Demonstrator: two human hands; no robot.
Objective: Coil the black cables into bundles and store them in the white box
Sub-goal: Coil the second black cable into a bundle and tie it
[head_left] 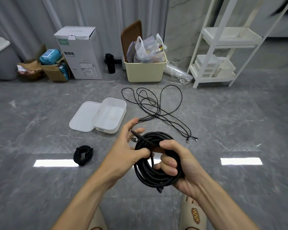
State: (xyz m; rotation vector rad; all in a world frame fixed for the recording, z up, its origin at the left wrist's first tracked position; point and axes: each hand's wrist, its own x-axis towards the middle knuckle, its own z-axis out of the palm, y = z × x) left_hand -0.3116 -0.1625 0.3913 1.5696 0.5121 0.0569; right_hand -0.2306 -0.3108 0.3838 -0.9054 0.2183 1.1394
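A thick black cable coil [150, 173] hangs in front of me above the floor. My right hand [175, 161] grips the coil's right side, fingers curled through it. My left hand [128, 146] pinches the coil's left side with the thumb, while the cable's free end sticks up across its fingers. The white box [118, 120] lies open on the floor beyond my hands, its lid [83, 117] beside it on the left. A small black bundle [83, 155] rests on the floor at the left. Thin black cables [156, 103] sprawl loose to the right of the box.
Along the far wall stand a cardboard appliance box [80, 52], a black bottle [110, 63], a cream bin [145, 70] stuffed with bags, and a white shelf rack [221, 52]. A grey bin [0, 58] sits far left. My slippered feet [194, 214] are below.
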